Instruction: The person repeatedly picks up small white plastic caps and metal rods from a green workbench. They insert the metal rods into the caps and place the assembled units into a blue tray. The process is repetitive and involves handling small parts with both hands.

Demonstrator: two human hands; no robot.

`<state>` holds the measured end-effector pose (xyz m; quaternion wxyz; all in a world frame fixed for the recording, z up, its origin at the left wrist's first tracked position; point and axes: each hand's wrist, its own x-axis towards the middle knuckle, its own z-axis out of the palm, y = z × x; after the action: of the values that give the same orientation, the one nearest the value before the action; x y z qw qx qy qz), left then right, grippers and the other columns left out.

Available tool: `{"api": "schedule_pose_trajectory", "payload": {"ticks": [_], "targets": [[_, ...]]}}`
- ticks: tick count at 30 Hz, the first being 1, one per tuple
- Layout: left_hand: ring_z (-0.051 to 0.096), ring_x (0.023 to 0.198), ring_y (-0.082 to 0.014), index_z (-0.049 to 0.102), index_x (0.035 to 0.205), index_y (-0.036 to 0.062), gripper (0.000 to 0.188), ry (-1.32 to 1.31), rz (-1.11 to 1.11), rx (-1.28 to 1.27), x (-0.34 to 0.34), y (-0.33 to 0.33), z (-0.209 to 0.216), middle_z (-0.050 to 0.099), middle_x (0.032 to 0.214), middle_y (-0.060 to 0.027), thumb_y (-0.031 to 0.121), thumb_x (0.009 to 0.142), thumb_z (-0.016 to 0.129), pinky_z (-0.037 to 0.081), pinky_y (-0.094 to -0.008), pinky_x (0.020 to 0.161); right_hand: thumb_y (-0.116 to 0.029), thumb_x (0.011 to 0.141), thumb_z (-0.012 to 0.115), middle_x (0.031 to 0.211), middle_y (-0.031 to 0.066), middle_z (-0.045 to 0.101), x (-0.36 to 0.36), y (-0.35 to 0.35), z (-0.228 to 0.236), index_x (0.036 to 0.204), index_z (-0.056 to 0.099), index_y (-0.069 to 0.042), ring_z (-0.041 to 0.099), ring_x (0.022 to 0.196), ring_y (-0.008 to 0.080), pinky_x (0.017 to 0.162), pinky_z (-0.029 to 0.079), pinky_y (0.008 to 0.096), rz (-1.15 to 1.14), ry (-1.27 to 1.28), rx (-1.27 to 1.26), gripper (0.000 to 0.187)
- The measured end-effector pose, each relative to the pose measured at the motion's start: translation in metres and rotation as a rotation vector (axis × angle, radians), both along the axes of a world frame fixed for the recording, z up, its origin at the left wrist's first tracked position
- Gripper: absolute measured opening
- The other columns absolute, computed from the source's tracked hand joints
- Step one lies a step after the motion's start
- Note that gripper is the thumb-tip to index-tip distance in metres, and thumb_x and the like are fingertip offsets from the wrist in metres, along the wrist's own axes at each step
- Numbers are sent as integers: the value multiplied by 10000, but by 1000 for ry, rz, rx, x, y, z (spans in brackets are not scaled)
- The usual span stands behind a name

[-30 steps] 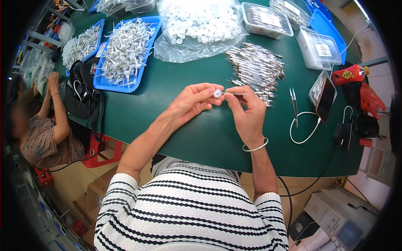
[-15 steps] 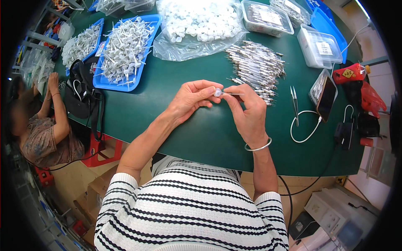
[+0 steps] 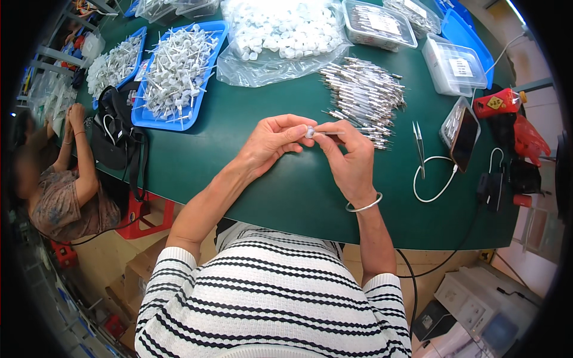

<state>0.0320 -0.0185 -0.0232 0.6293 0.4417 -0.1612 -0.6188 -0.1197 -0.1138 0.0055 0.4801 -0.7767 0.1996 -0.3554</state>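
Note:
Between thumb and fingers, my left hand (image 3: 276,143) pinches a small whitish plastic cap (image 3: 310,132). My right hand (image 3: 348,156) is closed on a thin metal rod (image 3: 330,133), whose inner end meets the cap; how deep it sits I cannot tell. Beyond my right hand lies a heap of slim metal rods (image 3: 364,95). A clear plastic bag (image 3: 262,73) full of white caps lies at the far middle. To the left, a blue tray (image 3: 179,124) holds many caps with rods in them.
Tweezers (image 3: 419,149) and a white cable (image 3: 431,201) lie on the right, near a phone (image 3: 465,143) leaning on a clear box. Lidded boxes (image 3: 382,27) stand at the back. A black bag (image 3: 113,134) hangs at the left edge, where another person (image 3: 71,191) sits.
My right hand has shifted slightly left toward the cap, and less of the rod shows between them. My left hand stays nearly still.

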Motion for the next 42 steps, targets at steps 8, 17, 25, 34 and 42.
{"api": "schedule_pose_trajectory", "payload": {"ticks": [8, 17, 25, 34, 42], "targets": [[634, 858, -112, 613, 1116, 2, 282, -183, 81, -90, 1, 3, 7, 666, 973, -82, 95, 855, 664, 518, -219, 713, -44, 791, 697, 785, 77, 634, -6, -9, 10, 983, 645, -2, 618, 646, 151, 576, 475, 247, 31, 27, 160, 203], [626, 881, -106, 615, 1123, -12, 288, -225, 90, -161, -5, 3, 5, 667, 986, -71, 49, 845, 660, 513, -240, 741, -102, 864, 620, 761, 122, 615, -6, -6, 13, 891, 617, -5, 591, 612, 289, 551, 460, 352, 70, 288, -135, 101], [610, 860, -103, 627, 1084, -16, 258, -218, 65, -126, -2, 4, 6, 661, 968, -72, 48, 836, 663, 492, -240, 759, -84, 866, 604, 737, 132, 586, -7, -6, 12, 887, 589, -9, 585, 634, 317, 568, 457, 385, 72, 241, -180, 79], [614, 854, -109, 615, 1049, -14, 220, -197, 67, -164, -4, 3, 5, 651, 962, -70, 21, 836, 656, 500, -248, 785, -90, 862, 608, 698, 119, 545, -7, -3, 10, 822, 552, -19, 562, 593, 307, 507, 431, 380, 27, 254, -285, 99], [617, 890, -104, 613, 1021, -22, 188, -229, 67, -175, -7, 5, 7, 641, 975, -72, -1, 838, 646, 516, -229, 806, -100, 863, 604, 686, 117, 537, -7, -5, 9, 810, 556, -20, 559, 589, 300, 503, 429, 376, 55, 220, -276, 107]]}}
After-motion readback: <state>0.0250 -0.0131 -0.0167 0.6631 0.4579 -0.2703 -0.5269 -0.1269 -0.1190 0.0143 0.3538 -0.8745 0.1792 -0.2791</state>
